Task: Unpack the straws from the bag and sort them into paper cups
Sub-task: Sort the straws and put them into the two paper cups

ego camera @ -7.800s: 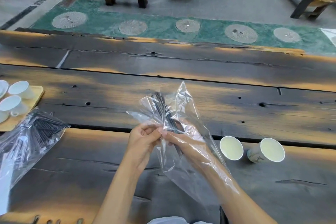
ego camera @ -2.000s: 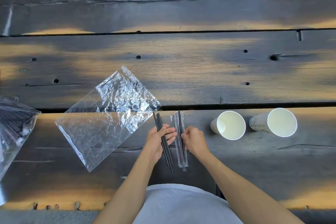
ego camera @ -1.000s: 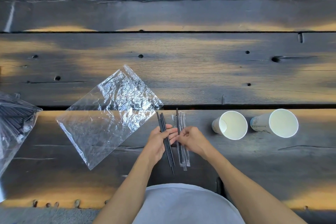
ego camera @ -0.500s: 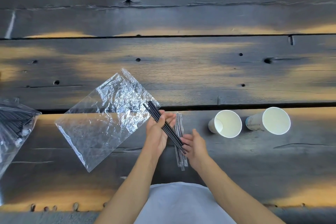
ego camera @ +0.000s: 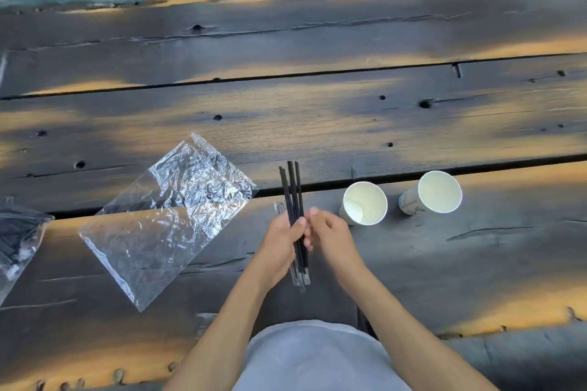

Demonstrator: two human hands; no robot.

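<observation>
A: What does the head view show?

B: A dark plank table [ego camera: 317,124] seen from above, with the person's two bare forearms reaching in from the bottom edge.

A: Where are the straws?

B: A small bunch of black straws [ego camera: 293,197] stands nearly upright in the left hand [ego camera: 281,244]. Its fingers are closed around the lower part of the bunch, and the tops rise above the hand. Under the hands, some wrapped straws [ego camera: 300,279] lie flat on the table; only their near ends and a bit of the far ends show.

A: And the right hand?

B: The right hand [ego camera: 328,232] is just beside the bunch, its fingers curled toward the straws. It is blurred, so I cannot tell whether it grips them or only touches them.

A: The cups?

B: Two white paper cups sit to the right of the hands. The near cup [ego camera: 365,203] is just beside the right hand; the far cup [ego camera: 436,192] stands further right. Both look empty.

A: The bag?

B: A flat, clear, crinkled bag [ego camera: 158,225] lies on the table to the left of the hands. At the far left edge, a second bag [ego camera: 17,232] holds many black straws.
</observation>
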